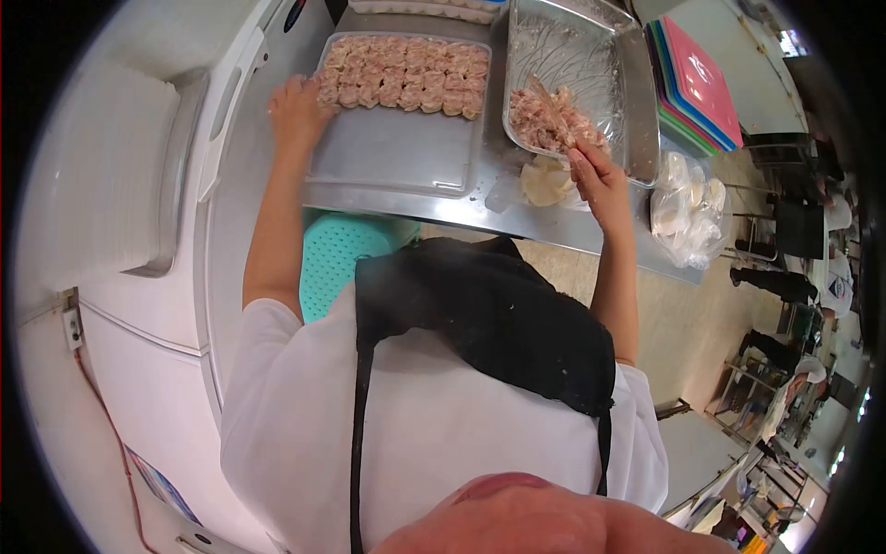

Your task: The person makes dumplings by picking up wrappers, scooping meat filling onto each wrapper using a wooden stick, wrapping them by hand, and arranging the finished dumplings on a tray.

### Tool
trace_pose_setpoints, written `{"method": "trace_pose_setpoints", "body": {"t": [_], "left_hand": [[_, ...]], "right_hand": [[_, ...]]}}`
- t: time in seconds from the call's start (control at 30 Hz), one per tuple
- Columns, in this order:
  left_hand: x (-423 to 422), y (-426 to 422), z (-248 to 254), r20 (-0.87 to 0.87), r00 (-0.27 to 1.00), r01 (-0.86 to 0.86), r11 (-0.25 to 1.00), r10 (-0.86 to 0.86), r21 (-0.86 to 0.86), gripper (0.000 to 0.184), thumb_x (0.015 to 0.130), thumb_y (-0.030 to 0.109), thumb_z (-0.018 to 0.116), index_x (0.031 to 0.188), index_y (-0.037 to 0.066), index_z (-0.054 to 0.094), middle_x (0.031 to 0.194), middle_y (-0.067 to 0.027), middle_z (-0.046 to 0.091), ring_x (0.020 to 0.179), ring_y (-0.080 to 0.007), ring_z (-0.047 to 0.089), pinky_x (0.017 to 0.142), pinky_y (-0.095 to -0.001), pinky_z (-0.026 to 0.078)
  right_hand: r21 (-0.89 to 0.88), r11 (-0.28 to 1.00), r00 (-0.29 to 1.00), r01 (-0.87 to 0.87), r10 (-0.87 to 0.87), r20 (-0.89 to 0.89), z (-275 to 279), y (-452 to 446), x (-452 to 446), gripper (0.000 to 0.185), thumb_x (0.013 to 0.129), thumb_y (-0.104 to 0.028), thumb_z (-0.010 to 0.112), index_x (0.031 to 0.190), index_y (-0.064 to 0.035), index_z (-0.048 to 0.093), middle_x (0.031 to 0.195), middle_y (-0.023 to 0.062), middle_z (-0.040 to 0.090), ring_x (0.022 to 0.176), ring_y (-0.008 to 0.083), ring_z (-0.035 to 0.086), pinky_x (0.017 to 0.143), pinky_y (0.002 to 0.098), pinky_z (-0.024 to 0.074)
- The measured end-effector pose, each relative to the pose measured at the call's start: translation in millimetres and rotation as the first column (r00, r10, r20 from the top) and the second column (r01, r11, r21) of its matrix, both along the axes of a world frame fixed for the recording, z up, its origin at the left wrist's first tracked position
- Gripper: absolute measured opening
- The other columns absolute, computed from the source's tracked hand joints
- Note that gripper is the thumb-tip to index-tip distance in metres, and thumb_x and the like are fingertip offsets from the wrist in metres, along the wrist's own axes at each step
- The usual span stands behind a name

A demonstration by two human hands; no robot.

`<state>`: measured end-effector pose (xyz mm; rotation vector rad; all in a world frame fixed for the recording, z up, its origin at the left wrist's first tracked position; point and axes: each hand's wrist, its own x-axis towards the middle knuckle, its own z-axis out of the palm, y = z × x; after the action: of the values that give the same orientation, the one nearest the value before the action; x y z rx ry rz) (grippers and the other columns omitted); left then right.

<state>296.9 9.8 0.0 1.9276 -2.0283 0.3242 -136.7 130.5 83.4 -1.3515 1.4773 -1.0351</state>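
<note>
My left hand (300,113) is at the left edge of a clear plastic tray (392,157). Its fingers close around the left end of the nearest row of open-topped meat dumplings (406,74), seemingly on a dumpling there, mostly hidden by the fingers. Closed around the handle of a thin flat spatula (551,103) is my right hand (600,180). The spatula's blade rests in pinkish minced meat filling (535,120), heaped at the near end of a deep metal pan (637,111). Just below the pan, round pale wrappers (546,181) lie near my right hand.
Stacked coloured cutting boards (697,78) stand right of the pan. A plastic bag of pale round items (688,208) sits at the steel table's (415,210) right corner. A turquoise perforated stool or basket (346,258) is below the table. A white fridge (138,305) stands left; people work far right.
</note>
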Motion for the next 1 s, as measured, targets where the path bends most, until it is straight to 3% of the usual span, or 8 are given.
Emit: {"method": "trace_pose_setpoints", "body": {"t": [0.13, 0.33, 0.53, 0.73, 0.83, 0.93, 0.97, 1.0], "left_hand": [[11, -2, -7, -0.092, 0.991, 0.096, 0.993, -0.102, -0.064, 0.053, 0.064, 0.029, 0.079, 0.111, 0.013, 0.062, 0.122, -0.0063, 0.054, 0.114, -0.0305, 0.047, 0.093, -0.0488, 0.040], [22, -2, -10, -0.052, 0.984, 0.168, 0.986, -0.168, 0.000, 0.050, 0.065, 0.023, 0.079, 0.111, 0.013, 0.061, 0.127, -0.0090, 0.052, 0.119, -0.0305, 0.046, 0.094, -0.0468, 0.040], [22, -17, -20, -0.073, 0.991, 0.113, 0.993, -0.115, -0.026, 0.051, 0.072, 0.023, 0.075, 0.119, 0.015, 0.058, 0.133, -0.0088, 0.050, 0.122, -0.0319, 0.045, 0.097, -0.0476, 0.039], [21, -16, -9, -0.012, 0.975, 0.221, 0.975, -0.221, 0.003, 0.057, 0.068, 0.022, 0.077, 0.120, 0.014, 0.056, 0.134, -0.0096, 0.047, 0.122, -0.0311, 0.044, 0.096, -0.0487, 0.040], [21, -22, -9, -0.032, 0.985, 0.169, 0.985, -0.168, 0.019, 0.058, 0.066, 0.023, 0.078, 0.120, 0.013, 0.057, 0.134, -0.0102, 0.048, 0.122, -0.0326, 0.045, 0.095, -0.0490, 0.041], [11, -20, 8, -0.005, 0.982, 0.187, 0.982, -0.187, 0.016, 0.060, 0.067, 0.023, 0.077, 0.122, 0.013, 0.057, 0.129, -0.0127, 0.052, 0.119, -0.0329, 0.048, 0.096, -0.0469, 0.041], [-2, -17, 21, -0.075, 0.975, 0.216, 0.973, -0.210, 0.086, 0.058, 0.067, 0.024, 0.077, 0.121, 0.013, 0.057, 0.128, -0.0132, 0.054, 0.116, -0.0325, 0.051, 0.094, -0.0446, 0.043], [-28, -8, 48, -0.144, 0.963, 0.248, 0.956, -0.226, 0.155, 0.057, 0.068, 0.025, 0.077, 0.120, 0.013, 0.058, 0.126, -0.0137, 0.055, 0.112, -0.0322, 0.053, 0.093, -0.0423, 0.044]], "right_hand": [[0.034, 0.998, 0.998, 0.056, -0.057, 0.031, -5, 2, -5, 0.030, 0.093, -0.020, 0.061, 0.116, -0.0015, 0.063, 0.066, -0.0045, 0.051, 0.050, 0.0011, 0.039, 0.044, 0.0184, 0.0299], [0.033, 0.996, 0.996, 0.086, -0.087, 0.031, -9, 4, -4, 0.031, 0.092, -0.020, 0.063, 0.117, -0.0011, 0.063, 0.067, -0.0042, 0.052, 0.051, 0.0015, 0.040, 0.045, 0.0187, 0.0313], [0.069, 0.994, 0.996, 0.089, -0.089, 0.003, -15, 4, 1, 0.031, 0.092, -0.020, 0.063, 0.116, -0.0009, 0.063, 0.067, -0.0037, 0.053, 0.052, 0.0022, 0.041, 0.046, 0.0188, 0.0328], [0.041, 0.998, 0.997, 0.055, -0.053, -0.048, -5, 0, -8, 0.032, 0.091, -0.022, 0.063, 0.116, -0.0011, 0.063, 0.067, -0.0039, 0.052, 0.052, 0.0022, 0.041, 0.046, 0.0192, 0.0320], [0.052, 0.999, 1.000, 0.014, -0.013, -0.020, -2, -3, -22, 0.033, 0.091, -0.023, 0.063, 0.116, 0.0000, 0.063, 0.070, -0.0026, 0.055, 0.056, 0.0038, 0.045, 0.050, 0.0199, 0.0365], [-0.018, 1.000, 0.985, 0.007, -0.010, -0.173, -2, -10, -39, 0.036, 0.091, -0.024, 0.063, 0.116, 0.0014, 0.062, 0.076, -0.0012, 0.059, 0.064, 0.0059, 0.050, 0.058, 0.0221, 0.0422], [-0.015, 1.000, 0.955, -0.008, 0.003, -0.298, 2, -12, -46, 0.036, 0.092, -0.026, 0.061, 0.117, 0.0002, 0.061, 0.083, 0.0068, 0.065, 0.072, 0.0153, 0.059, 0.068, 0.0294, 0.0470], [-0.070, 0.996, 0.937, -0.051, 0.024, -0.349, 12, -12, -47, 0.035, 0.092, -0.025, 0.060, 0.117, -0.0014, 0.061, 0.085, 0.0103, 0.066, 0.074, 0.0201, 0.061, 0.069, 0.0324, 0.0475]]}}
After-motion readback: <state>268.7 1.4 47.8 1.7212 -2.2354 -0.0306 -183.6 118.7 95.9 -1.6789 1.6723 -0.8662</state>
